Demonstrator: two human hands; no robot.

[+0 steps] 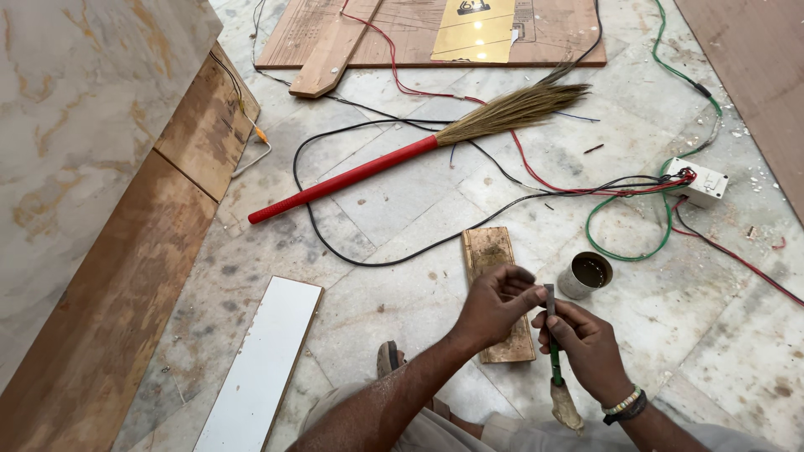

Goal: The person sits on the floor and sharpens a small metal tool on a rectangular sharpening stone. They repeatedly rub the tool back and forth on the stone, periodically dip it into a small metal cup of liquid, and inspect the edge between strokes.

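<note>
Along the left edge of the marble floor (402, 201) lean large boards, one marble-patterned and two brown. One white strip (261, 368) lies at the near left. One broom (419, 151) with a red handle lies across the middle of the floor, over tangled black, red and green wires. At the far edge rests one wide plywood sheet (419, 33) bearing one yellow card. One small wooden block (496, 289) lies near the middle, just under the left hand (494, 310), whose fingers pinch closed on the top end of one green-handled brush (554, 351). The right hand (586, 347) wraps tight around the brush's handle, holding it upright. One small open tin (586, 274) stands just beyond the hands. One white switch box (702, 182) sits toward the right edge.
</note>
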